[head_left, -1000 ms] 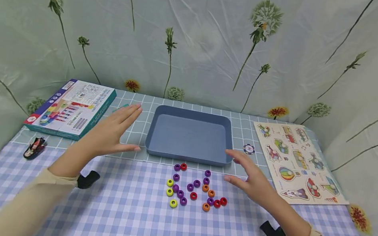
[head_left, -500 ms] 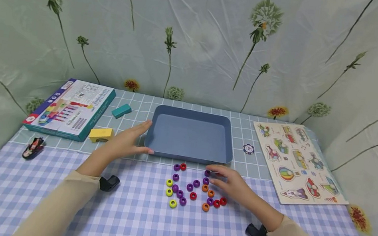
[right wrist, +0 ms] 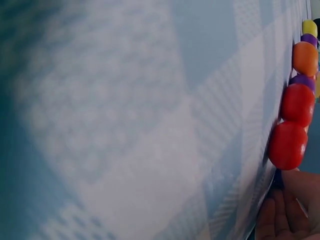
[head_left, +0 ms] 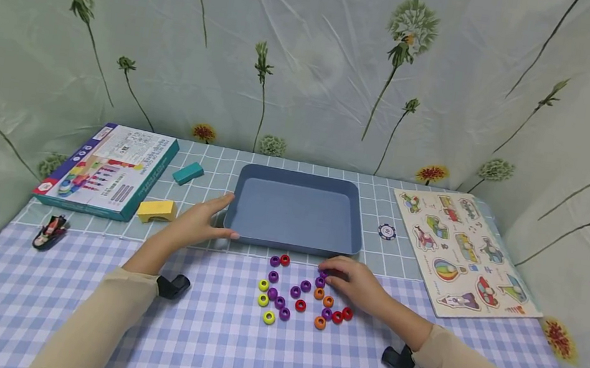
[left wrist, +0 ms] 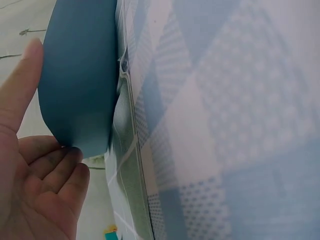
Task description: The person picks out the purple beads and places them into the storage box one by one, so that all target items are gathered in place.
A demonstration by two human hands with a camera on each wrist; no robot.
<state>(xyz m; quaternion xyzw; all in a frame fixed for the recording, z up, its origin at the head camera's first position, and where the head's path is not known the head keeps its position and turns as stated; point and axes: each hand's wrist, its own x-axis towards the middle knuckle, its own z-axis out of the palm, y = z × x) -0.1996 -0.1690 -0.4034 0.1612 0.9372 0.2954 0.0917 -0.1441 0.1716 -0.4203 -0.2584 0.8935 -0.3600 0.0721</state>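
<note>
My left hand (head_left: 192,223) holds the left front corner of a blue-grey tray (head_left: 292,247). In the left wrist view, its thumb lies at the rim and its fingers bend against the tray's end wall. My right hand (head_left: 353,281) pinches a purple bead (head_left: 322,274) at the top right of a loose spread of beads. In the right wrist view, that dark bead (right wrist: 278,178) shows partly between thumb and fingers, below two red beads (right wrist: 288,145). Several purple, yellow beads (head_left: 268,317), orange beads (head_left: 320,323) and red beads lie in front of the tray.
A flat toy box (head_left: 110,170) lies at left, with a teal block (head_left: 187,173) and a yellow arch block (head_left: 156,210) beside it. A toy motorcycle (head_left: 50,232) stands nearer. A poker chip (head_left: 387,231) and a picture puzzle board (head_left: 463,252) lie at right.
My left hand has moved right and taken hold of the tray's corner, uncovering the yellow and teal blocks. My right hand has moved left and down onto a purple bead.
</note>
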